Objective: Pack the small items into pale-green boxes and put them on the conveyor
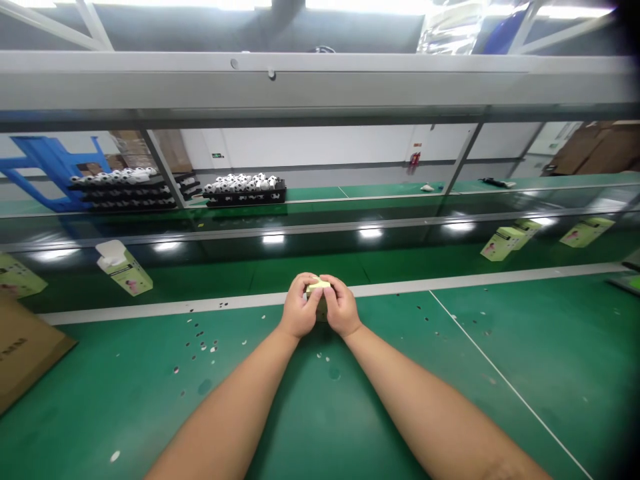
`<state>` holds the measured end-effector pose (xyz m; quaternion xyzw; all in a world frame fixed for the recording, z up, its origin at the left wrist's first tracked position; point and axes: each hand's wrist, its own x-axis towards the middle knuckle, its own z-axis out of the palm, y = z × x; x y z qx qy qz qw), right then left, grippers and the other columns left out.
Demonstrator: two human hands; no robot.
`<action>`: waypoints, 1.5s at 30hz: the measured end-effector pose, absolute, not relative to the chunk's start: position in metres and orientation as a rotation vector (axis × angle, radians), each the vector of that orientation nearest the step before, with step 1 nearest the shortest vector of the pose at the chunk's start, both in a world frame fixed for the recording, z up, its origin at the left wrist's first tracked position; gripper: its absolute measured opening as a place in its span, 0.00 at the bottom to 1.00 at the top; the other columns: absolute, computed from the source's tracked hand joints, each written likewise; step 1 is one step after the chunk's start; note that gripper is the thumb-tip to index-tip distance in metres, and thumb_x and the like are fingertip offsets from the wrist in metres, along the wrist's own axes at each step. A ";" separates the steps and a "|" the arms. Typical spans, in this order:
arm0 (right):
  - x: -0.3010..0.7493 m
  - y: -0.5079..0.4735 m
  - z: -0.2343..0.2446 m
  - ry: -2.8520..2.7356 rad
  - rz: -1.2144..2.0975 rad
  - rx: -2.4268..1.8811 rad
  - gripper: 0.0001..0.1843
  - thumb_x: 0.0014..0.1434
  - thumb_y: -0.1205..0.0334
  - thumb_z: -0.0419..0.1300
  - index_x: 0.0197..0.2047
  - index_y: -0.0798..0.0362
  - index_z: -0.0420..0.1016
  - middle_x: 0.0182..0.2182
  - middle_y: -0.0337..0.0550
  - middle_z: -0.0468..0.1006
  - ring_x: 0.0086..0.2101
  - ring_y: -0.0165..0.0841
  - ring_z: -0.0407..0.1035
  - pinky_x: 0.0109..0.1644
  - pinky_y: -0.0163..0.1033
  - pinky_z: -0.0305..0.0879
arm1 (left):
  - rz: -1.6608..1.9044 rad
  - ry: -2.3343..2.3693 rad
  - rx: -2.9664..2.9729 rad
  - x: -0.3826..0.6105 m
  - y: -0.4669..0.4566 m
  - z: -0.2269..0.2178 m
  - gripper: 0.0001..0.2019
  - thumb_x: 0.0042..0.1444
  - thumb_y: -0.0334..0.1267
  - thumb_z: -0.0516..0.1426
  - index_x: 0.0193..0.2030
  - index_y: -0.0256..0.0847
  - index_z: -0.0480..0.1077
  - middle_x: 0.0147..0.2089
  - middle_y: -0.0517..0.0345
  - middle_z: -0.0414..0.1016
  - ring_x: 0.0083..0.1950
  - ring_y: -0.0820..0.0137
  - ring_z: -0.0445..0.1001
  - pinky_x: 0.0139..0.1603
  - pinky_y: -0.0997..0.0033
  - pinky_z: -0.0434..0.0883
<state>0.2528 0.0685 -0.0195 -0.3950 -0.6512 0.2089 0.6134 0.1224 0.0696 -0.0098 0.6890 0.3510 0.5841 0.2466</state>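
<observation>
Both my hands meet over the green table near its far white strip. My left hand [300, 307] and my right hand [341, 305] are closed around a small pale yellow-green box [319, 287]. Only the top of the box shows between my fingers; the rest is hidden by my hands.
Similar pale green boxes lie on the dark conveyor belt: one open at the left [123, 267], another at the far left edge [17, 275], others at the right [510, 239]. A brown cardboard carton [25, 347] sits at the left. Black trays of white-and-black parts [245, 188] stand behind. Small scraps dot the table.
</observation>
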 end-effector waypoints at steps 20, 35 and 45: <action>0.244 0.071 -0.024 -1.277 0.800 -0.884 0.16 0.63 0.53 0.52 0.45 0.53 0.75 0.43 0.46 0.77 0.43 0.37 0.72 0.50 0.42 0.68 | 1.726 1.060 1.531 0.151 0.068 -0.015 0.10 0.66 0.41 0.44 0.41 0.42 0.63 0.40 0.54 0.67 0.40 0.67 0.69 0.44 0.66 0.68; 0.250 0.066 -0.020 -1.402 0.862 -0.855 0.14 0.61 0.59 0.50 0.46 0.53 0.71 0.45 0.45 0.75 0.46 0.36 0.69 0.53 0.42 0.66 | 1.665 1.082 1.549 0.148 0.067 -0.017 0.11 0.66 0.42 0.44 0.44 0.42 0.63 0.44 0.54 0.67 0.46 0.67 0.68 0.51 0.65 0.67; 0.332 0.140 0.015 -1.612 0.376 -1.257 0.33 0.55 0.64 0.58 0.64 0.52 0.59 0.55 0.51 0.70 0.50 0.38 0.68 0.58 0.48 0.62 | 1.489 1.401 1.494 0.120 0.044 -0.033 0.25 0.61 0.45 0.53 0.64 0.44 0.56 0.58 0.46 0.65 0.49 0.64 0.71 0.54 0.58 0.67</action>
